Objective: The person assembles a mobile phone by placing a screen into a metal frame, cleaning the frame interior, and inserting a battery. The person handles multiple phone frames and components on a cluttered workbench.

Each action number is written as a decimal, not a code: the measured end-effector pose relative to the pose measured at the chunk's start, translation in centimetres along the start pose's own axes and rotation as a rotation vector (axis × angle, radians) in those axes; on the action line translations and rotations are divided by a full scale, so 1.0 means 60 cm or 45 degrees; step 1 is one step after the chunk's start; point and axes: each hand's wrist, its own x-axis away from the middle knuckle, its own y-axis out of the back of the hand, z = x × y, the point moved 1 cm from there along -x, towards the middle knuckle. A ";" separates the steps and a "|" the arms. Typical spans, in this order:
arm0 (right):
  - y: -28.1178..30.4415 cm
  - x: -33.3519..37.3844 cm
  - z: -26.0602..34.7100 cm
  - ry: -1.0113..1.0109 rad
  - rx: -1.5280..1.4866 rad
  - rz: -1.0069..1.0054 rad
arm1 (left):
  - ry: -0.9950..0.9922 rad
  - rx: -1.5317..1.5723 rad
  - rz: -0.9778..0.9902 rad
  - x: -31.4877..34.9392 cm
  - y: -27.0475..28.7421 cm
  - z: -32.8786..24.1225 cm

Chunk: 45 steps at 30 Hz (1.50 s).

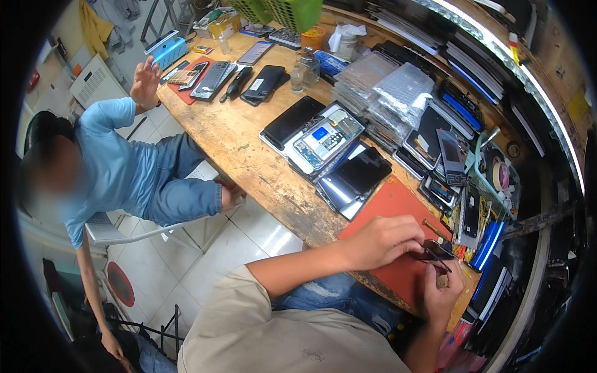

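My left hand [382, 241] rests on a red work mat [388, 205] at the near end of a wooden bench [242, 146] and pinches a small dark phone part [433, 250]. My right hand [440, 292] is closed around a thin tool with a brown handle [442, 281], its dark tip touching the same part. Just left of the mat lie dark phones [357, 174] and an opened phone with its circuit board showing [323, 140].
Another person in a blue shirt [118, 168] sits at the left, one hand [145, 81] raised by the bench edge. More phones [214, 78], a small glass bottle [309, 65], stacks of bubble-wrapped parts [388, 93] and a green basket [280, 11] crowd the bench. White tiled floor [180, 261] lies below.
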 end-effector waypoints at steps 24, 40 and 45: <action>-0.008 0.037 -0.020 -0.037 0.203 -0.080 | -0.020 0.112 -0.132 0.048 -0.013 0.004; -0.029 0.031 -0.043 -0.050 0.063 -0.115 | 0.009 -0.060 -0.151 0.056 -0.013 0.013; -0.046 0.006 -0.012 0.127 0.145 -0.088 | -0.101 -0.321 -0.218 0.058 -0.016 0.027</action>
